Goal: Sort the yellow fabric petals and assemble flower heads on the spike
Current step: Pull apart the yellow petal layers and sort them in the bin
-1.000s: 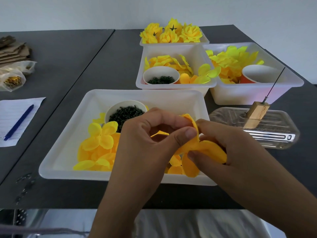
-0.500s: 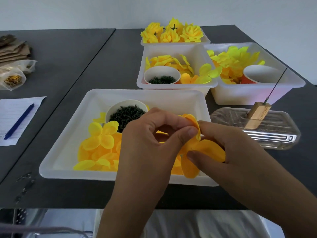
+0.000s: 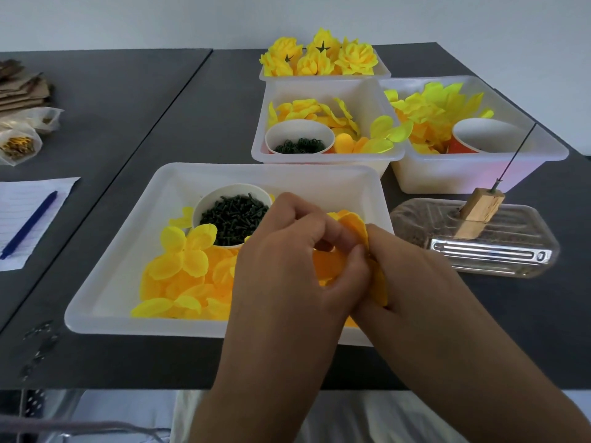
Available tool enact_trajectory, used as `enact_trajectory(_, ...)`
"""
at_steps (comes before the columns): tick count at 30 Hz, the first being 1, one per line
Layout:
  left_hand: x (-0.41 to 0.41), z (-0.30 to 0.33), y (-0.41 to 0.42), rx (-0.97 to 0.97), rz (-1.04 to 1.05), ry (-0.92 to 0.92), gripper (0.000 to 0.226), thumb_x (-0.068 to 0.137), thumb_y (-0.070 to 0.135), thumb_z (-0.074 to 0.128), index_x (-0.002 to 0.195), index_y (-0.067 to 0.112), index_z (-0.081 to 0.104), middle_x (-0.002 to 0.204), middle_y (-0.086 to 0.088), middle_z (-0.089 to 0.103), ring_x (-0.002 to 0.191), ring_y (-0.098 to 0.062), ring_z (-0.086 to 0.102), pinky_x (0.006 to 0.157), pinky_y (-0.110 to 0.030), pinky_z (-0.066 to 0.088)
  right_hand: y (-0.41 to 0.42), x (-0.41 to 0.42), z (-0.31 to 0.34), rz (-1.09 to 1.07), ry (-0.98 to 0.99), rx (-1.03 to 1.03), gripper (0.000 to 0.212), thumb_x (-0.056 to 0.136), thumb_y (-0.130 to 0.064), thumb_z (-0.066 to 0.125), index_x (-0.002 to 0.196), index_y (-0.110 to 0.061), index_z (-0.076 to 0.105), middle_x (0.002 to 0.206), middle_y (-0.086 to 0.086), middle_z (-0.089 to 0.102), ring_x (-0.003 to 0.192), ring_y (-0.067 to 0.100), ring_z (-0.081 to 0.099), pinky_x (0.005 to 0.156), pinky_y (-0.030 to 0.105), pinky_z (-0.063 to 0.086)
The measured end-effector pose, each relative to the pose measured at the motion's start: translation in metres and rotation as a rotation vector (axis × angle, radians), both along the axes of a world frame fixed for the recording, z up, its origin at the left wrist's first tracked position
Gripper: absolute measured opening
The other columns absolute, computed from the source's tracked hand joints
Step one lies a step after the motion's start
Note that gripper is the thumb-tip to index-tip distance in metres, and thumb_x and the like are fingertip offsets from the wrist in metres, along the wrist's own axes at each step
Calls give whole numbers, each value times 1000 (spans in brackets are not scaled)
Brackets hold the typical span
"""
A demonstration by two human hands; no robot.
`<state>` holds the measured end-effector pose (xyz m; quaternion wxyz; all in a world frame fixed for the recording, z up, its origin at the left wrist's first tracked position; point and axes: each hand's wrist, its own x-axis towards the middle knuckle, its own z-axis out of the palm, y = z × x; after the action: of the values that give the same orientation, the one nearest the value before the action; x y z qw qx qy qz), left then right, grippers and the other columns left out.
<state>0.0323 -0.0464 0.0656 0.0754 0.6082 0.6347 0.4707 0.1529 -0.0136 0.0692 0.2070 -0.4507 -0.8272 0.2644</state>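
Observation:
Over the near white tray (image 3: pixel 105 282), my left hand (image 3: pixel 294 270) and my right hand (image 3: pixel 412 276) meet on an orange-yellow fabric petal piece (image 3: pixel 353 225). Both pinch it, with the left thumb and fingers curled round its middle. Loose yellow petals (image 3: pixel 182 263) lie in the tray beside a paper cup of dark green stems (image 3: pixel 233 215). The thin metal spike (image 3: pixel 515 155) stands in a tilted wooden block (image 3: pixel 479 212) on a clear plastic tray to the right, bare.
Behind are two white bins: one (image 3: pixel 323 155) with petals and a cup of green rings, one (image 3: pixel 479 174) with brighter petals and an orange cup. Finished flower heads (image 3: pixel 319 59) fill a far tray. A paper sheet with a blue pen (image 3: pixel 28 225) lies left.
My hands have closed together on the petal piece; the petals that spread out under my right fingers are now mostly folded between the hands.

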Motion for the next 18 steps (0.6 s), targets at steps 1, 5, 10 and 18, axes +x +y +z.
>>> enact_trajectory(1, 0, 0, 0, 6, 6, 3, 7, 77, 31, 66, 72, 27, 67, 84, 13, 55, 81, -5, 55, 66, -15, 44, -1, -1, 0, -2, 1, 18, 20, 76, -41, 47, 94, -32, 44, 78, -16, 55, 71, 3, 57, 62, 17, 48)
enact_trajectory(5, 2, 1, -1, 24, 54, 13, 9, 76, 29, 64, 69, 26, 62, 82, 12, 53, 81, -3, 52, 67, -8, 40, -6, -4, 0, 5, 0, 64, 23, 81, -30, 57, 83, -38, 36, 75, -16, 52, 68, 3, 54, 64, 21, 50)
enact_trajectory(10, -4, 0, -1, 0, 42, -28, 12, 74, 25, 62, 66, 28, 55, 80, 14, 51, 81, -2, 52, 67, -7, 38, -2, 6, 5, 162, 40, -164, 30, 75, -56, 44, 104, -46, 43, 93, -18, 60, 84, 3, 59, 72, 27, 54)
enact_trajectory(18, -11, -1, 1, -12, -74, 62, 14, 80, 36, 58, 72, 25, 57, 85, 14, 48, 82, -8, 52, 59, -15, 41, 23, 15, 4, 229, 303, -265, 38, 81, -56, 45, 92, -27, 65, 80, -2, 65, 74, 14, 62, 62, 26, 52)
